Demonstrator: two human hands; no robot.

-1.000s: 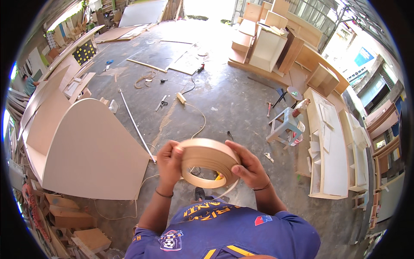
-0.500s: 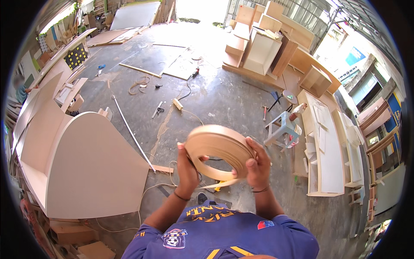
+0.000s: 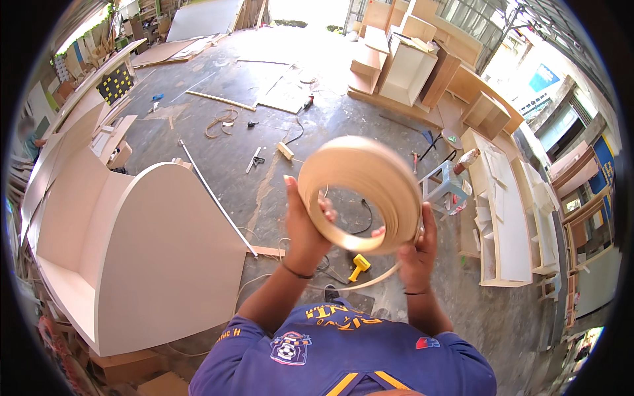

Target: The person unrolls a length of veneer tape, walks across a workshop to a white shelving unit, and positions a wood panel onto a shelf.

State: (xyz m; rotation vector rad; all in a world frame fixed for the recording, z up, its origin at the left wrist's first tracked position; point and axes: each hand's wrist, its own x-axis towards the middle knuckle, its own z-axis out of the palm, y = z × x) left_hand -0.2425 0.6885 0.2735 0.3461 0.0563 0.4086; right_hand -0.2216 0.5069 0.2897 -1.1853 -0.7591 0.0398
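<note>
A large roll of tan edge-banding strip (image 3: 360,191) is held up in front of me, tilted so I look through its hollow centre. My left hand (image 3: 302,228) grips the roll's left side, thumb outside and fingers inside the ring. On the right edge, my right hand (image 3: 416,254) clasps the coil. A loose tail of the strip (image 3: 366,282) hangs from the roll's underside and curves across between my wrists.
A pale curved-top cabinet panel (image 3: 132,257) lies on the concrete floor at my left. A yellow tool (image 3: 358,265) and cables lie on the floor below the roll. A small stool (image 3: 444,188), white shelf units (image 3: 505,224) and wooden boxes (image 3: 403,63) stand to the right and far back.
Both hands have lifted the roll higher and closer to my head, tipping it from flat toward upright. The view has shifted slightly right.
</note>
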